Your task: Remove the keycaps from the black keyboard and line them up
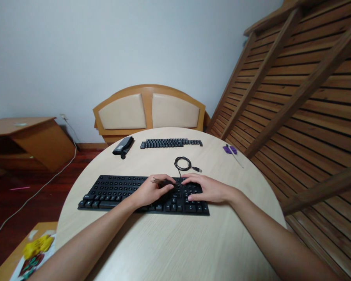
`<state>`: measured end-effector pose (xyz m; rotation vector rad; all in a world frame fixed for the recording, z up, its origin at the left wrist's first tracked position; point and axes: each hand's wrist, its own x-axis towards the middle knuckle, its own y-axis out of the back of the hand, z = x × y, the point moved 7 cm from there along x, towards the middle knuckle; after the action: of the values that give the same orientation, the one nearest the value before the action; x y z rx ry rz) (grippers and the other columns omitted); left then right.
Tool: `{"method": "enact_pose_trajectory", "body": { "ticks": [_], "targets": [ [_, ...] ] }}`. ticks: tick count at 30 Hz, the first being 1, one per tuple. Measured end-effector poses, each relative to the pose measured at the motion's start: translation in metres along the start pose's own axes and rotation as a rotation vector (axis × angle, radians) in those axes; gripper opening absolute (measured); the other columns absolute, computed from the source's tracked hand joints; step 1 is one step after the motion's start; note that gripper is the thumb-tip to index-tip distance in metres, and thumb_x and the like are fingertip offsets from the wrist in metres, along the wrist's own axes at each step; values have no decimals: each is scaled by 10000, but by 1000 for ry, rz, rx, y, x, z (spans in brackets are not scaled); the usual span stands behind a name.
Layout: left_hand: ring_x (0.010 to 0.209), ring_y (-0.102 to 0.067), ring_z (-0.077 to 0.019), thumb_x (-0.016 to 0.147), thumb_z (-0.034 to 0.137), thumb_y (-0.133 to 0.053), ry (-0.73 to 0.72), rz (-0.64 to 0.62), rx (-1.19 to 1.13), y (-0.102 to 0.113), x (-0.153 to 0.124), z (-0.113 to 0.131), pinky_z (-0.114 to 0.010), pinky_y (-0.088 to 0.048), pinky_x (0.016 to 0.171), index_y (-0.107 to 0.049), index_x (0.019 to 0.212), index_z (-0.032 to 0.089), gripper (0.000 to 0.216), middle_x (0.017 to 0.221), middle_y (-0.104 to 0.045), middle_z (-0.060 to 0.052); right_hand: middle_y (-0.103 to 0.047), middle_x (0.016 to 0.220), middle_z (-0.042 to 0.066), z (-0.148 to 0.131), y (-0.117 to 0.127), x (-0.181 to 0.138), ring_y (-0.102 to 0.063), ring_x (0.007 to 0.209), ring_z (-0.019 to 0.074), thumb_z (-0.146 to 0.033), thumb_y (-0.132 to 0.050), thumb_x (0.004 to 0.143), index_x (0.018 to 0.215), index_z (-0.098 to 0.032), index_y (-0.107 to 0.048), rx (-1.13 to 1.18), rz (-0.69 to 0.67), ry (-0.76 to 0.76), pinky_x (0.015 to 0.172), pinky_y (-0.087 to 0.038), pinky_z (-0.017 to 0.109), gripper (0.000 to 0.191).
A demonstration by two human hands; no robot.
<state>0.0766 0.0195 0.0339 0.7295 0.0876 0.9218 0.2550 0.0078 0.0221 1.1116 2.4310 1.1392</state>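
Black keyboard (117, 188) beneath left hand (151, 191), right hand (212, 188) over its right end.

Black keyboard (119, 189), keycaps (166, 143) perhaps charcoal

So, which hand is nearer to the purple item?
Right. The right hand, at the right end of the keyboard, is in front and left of the purple item; the left hand is farther left.

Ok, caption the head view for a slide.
Left hand and right hand over a partly stripped black keyboard, loose keycaps in rows beyond it on a pale round table.
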Motion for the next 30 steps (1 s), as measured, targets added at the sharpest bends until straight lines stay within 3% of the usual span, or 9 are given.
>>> {"method": "enact_pose_trajectory", "body": {
  "ticks": [7,14,18,25,30],
  "targets": [
    [877,-654,-185,945,304,-534,-6,-45,12,-4,1,7,-300,-489,858,-713,958,156,233,938,-732,-56,-470,1469,109,-13,-14,10,-369,1392,259,-468,-670,856,1334,-234,-562,27,11,103,1166,-272,483,543],
    [879,-642,-192,957,358,-525,-39,-68,22,-7,2,12,-306,-476,863,-725,944,157,284,928,-721,-59,-448,1502,81,-5,-17,13,-258,1458,275,-507,-683,838,1276,-249,-611,7,16,51,1193,-193,520,514],
    [891,-647,-198,960,382,-514,18,-43,-23,-9,2,6,-302,-484,851,-718,992,151,309,962,-730,-61,-475,1488,57,-2,-17,15,-246,1465,281,-541,-674,832,1234,-278,-640,-33,58,37,1195,-154,541,482],
    [865,-633,-194,953,375,-523,48,42,-8,-5,3,-4,-291,-478,811,-704,983,149,291,938,-724,-58,-585,1374,70,-8,-13,18,-399,1367,264,-520,-669,845,1102,-243,-698,-108,143,89,1137,-306,492,378],
    [829,-620,-185,956,360,-515,55,30,-39,-11,2,-6,-286,-476,769,-701,976,140,288,907,-716,-56,-592,1364,78,-11,-13,17,-433,1340,254,-479,-675,856,1068,-241,-711,-100,147,101,1124,-333,479,321]
  ]
}}
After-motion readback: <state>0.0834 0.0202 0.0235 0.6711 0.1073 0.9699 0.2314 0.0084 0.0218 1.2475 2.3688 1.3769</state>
